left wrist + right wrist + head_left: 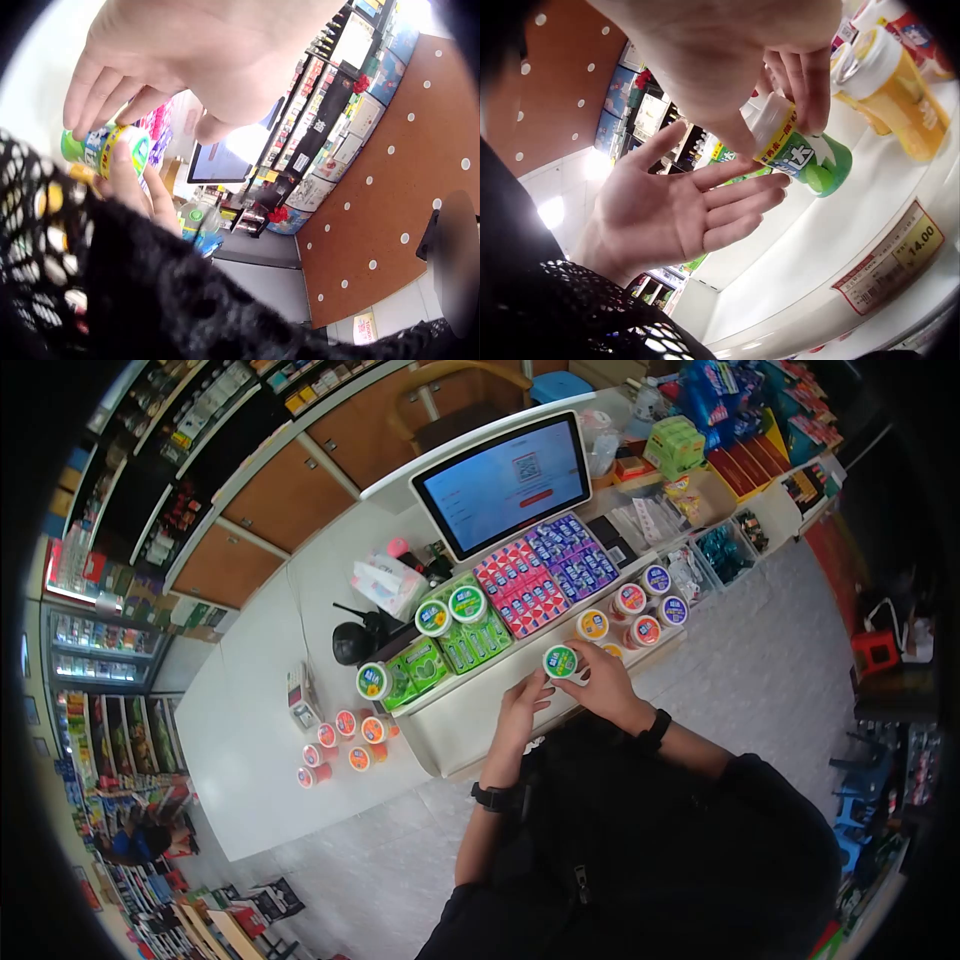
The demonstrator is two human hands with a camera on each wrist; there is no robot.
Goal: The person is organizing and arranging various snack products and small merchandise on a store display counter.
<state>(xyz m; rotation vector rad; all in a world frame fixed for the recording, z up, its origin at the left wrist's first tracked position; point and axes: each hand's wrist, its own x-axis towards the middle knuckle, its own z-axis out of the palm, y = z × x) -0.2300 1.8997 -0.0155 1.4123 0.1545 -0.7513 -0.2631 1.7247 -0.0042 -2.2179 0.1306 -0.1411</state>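
A green gum bottle with a white lid is between my two hands, above the white front ledge of the counter. My right hand pinches it by the lid end between thumb and fingers. In the right wrist view the bottle tilts, its green base pointing down and right. My left hand lies beside it with the palm open and fingers extended; in that view the left fingertips come right up to the label. Orange gum bottles stand on the ledge close to the right hand.
Green gum boxes topped with round tubs, and pink and purple packs, line the counter before a monitor. Several pink and orange tubs stand at left. A price tag is on the ledge's front edge.
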